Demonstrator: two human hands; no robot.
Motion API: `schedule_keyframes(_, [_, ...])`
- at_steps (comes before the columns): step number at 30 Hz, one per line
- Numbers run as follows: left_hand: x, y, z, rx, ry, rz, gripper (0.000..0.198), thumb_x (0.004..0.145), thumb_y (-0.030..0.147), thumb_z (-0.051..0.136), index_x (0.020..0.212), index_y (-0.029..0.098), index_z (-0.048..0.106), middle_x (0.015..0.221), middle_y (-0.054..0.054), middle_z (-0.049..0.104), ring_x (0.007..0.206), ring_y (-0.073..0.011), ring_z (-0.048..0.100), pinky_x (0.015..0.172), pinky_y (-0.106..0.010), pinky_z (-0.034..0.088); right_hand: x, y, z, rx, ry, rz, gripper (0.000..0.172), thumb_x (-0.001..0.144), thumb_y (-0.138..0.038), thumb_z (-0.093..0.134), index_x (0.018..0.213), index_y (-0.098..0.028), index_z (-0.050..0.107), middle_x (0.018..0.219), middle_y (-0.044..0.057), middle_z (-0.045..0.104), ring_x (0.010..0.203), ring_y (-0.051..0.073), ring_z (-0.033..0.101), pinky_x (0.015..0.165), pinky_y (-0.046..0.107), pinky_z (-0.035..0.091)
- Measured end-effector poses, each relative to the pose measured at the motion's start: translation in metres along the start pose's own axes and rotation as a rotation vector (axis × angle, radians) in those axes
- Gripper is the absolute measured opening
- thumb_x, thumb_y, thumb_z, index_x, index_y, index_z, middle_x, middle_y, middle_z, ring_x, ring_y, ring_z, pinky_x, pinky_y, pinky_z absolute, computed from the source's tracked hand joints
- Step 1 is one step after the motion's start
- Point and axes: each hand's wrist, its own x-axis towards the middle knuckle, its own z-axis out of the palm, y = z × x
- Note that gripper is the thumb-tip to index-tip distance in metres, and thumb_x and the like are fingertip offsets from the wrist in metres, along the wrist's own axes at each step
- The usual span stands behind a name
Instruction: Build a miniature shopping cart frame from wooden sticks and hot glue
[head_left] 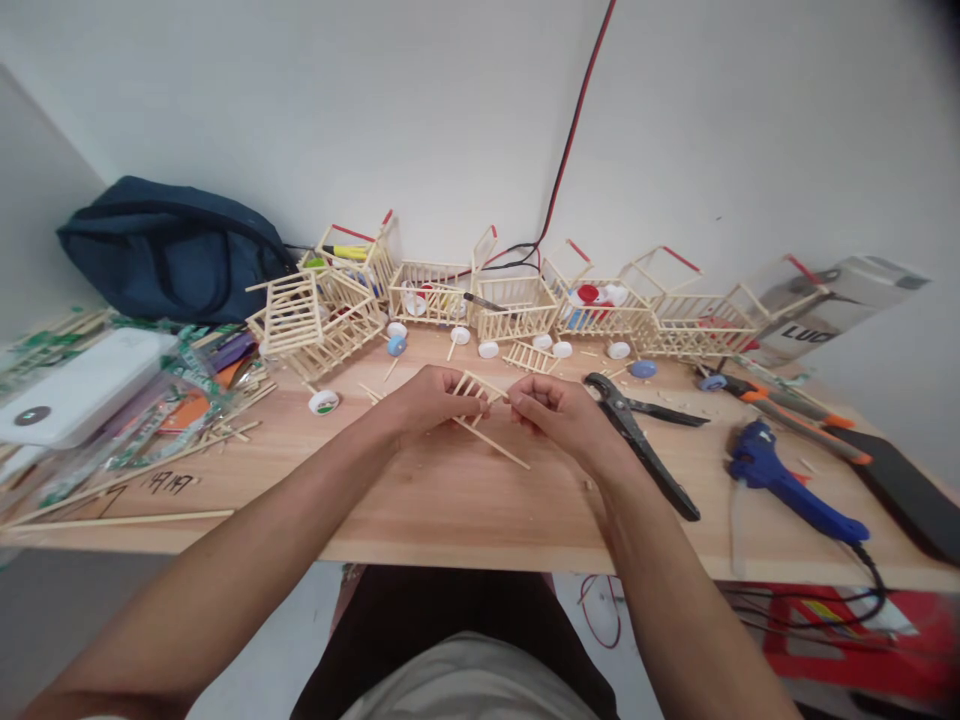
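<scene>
Grey shirt [472,685] nearest, I see the left hand [429,400] pinching a little stick ladder [491,442], the right hand [559,408] pinching its right end; squeezing hard could snap it.

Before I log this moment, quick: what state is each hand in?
Left hand: closed, holding the small stick frame.
Right hand: at the frame's end; whether it's gripping cannot be told.
</scene>
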Motion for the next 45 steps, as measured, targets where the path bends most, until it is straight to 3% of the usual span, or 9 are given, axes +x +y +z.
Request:
schedule_keyframes(14, [0.001, -0.004, -0.002, 0.010, 0.025, 0.010, 0.017, 0.065, 0.029, 0.070, 0.065, 0.013, 0.064, 0.055, 0.003, 0.052, 0.050, -0.0071, 0.041, 0.048, -0.020, 0.026, 0.001, 0.003, -0.001, -0.015, 0.021, 0.014, 0.032, 0.082, -0.050, 0.056, 0.078, -0.018, 0.058, 0.071, 0.002, 0.065, 0.059, 0.011, 0.057, 0.055, 0.023, 0.041])
schedule_keyframes(20, [0.001, -0.003, -0.002, 0.033, 0.024, 0.008, 0.018, 0.066, 0.030, 0.069, 0.066, 0.013, 0.065, 0.058, 0.001, 0.057, 0.051, -0.0078, 0.043, 0.049, -0.020, 0.028, -0.007, 0.002, -0.012, -0.213, 0.261, -0.067, 0.031, 0.086, -0.048, 0.050, 0.088, -0.019, 0.062, 0.092, 0.006, 0.069, 0.082, 0.018, 0.064, 0.068, 0.029, 0.047])
schedule_keyframes(26, [0.000, -0.002, -0.003, 0.048, 0.025, -0.020, 0.019, 0.065, 0.031, 0.069, 0.067, 0.013, 0.064, 0.059, 0.001, 0.057, 0.050, -0.0074, 0.042, 0.048, -0.020, 0.026, -0.051, -0.004, -0.062, -0.556, 0.635, -0.076, 0.027, 0.085, -0.044, 0.051, 0.095, -0.023, 0.065, 0.096, 0.005, 0.069, 0.080, 0.019, 0.063, 0.072, 0.031, 0.046])
schedule_keyframes(30, [-0.002, 0.003, -0.002, 0.059, 0.035, -0.014, 0.022, 0.064, 0.033, 0.071, 0.060, 0.013, 0.060, 0.052, 0.003, 0.051, 0.047, -0.0065, 0.038, 0.047, -0.020, 0.023, -0.096, 0.007, -0.117, -0.876, 0.832, 0.113, 0.028, 0.082, -0.037, 0.053, 0.102, -0.022, 0.065, 0.097, 0.010, 0.069, 0.072, 0.019, 0.063, 0.068, 0.032, 0.046])
schedule_keyframes(34, [-0.001, 0.005, -0.002, 0.054, 0.036, -0.045, 0.023, 0.063, 0.034, 0.073, 0.061, 0.014, 0.062, 0.053, 0.003, 0.054, 0.047, -0.0068, 0.038, 0.047, -0.020, 0.023, -0.144, 0.028, -0.168, -1.156, 0.933, 0.328, 0.026, 0.082, -0.029, 0.050, 0.101, -0.020, 0.065, 0.095, 0.014, 0.067, 0.087, 0.025, 0.062, 0.078, 0.037, 0.044])
schedule_keyframes(38, [0.002, 0.002, -0.002, 0.040, 0.034, -0.057, 0.025, 0.062, 0.035, 0.076, 0.058, 0.015, 0.061, 0.050, 0.004, 0.050, 0.045, -0.0061, 0.034, 0.045, -0.021, 0.019, -0.176, 0.047, -0.200, -1.240, 0.940, 0.557, 0.028, 0.083, -0.033, 0.051, 0.103, -0.019, 0.065, 0.091, 0.017, 0.063, 0.092, 0.030, 0.059, 0.078, 0.040, 0.043])
schedule_keyframes(41, [0.003, -0.001, -0.003, 0.018, 0.024, -0.047, 0.027, 0.063, 0.037, 0.075, 0.057, 0.015, 0.061, 0.051, 0.003, 0.050, 0.046, -0.0060, 0.035, 0.045, -0.021, 0.020, -0.183, 0.052, -0.207, -1.256, 0.861, 0.568, 0.028, 0.083, -0.035, 0.052, 0.103, -0.019, 0.064, 0.095, 0.017, 0.064, 0.091, 0.029, 0.059, 0.076, 0.038, 0.043])
schedule_keyframes(45, [0.004, -0.003, -0.004, 0.004, 0.022, -0.060, 0.027, 0.061, 0.037, 0.077, 0.057, 0.015, 0.061, 0.053, 0.003, 0.052, 0.047, -0.0064, 0.036, 0.046, -0.021, 0.021, -0.180, 0.051, -0.196, -1.185, 0.675, 0.485, 0.020, 0.084, -0.038, 0.054, 0.094, -0.023, 0.064, 0.098, 0.009, 0.069, 0.086, 0.021, 0.063, 0.074, 0.031, 0.044])
